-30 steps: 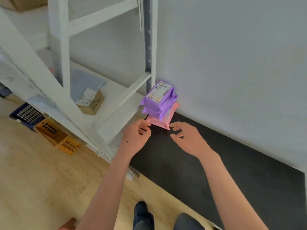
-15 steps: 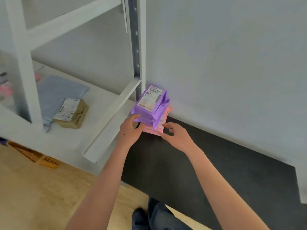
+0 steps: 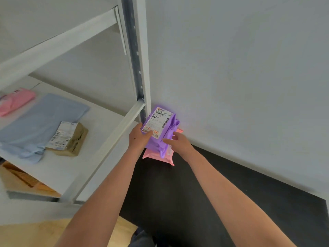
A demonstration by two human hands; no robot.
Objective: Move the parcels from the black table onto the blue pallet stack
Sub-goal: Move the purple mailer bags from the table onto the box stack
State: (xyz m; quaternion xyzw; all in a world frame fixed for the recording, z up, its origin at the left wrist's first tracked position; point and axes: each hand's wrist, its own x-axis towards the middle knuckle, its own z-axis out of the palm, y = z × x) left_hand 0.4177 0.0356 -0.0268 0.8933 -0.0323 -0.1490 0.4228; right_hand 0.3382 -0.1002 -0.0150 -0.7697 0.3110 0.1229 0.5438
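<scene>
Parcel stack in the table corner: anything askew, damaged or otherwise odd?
Mildly. The purple parcel sits skewed and tilted on the pink parcel, its wrap crumpled, as the left hand grips it. Its label carries red handwriting. No tear or spill shows.

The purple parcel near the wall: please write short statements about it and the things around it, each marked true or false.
The purple parcel lies on top of a pink parcel. True.
The left hand is away from the purple parcel. False: it grips the parcel, thumb on the label.
The purple parcel carries no label. False: a white barcode label is on its top.
A brown parcel lies on the white shelf. True.
</scene>
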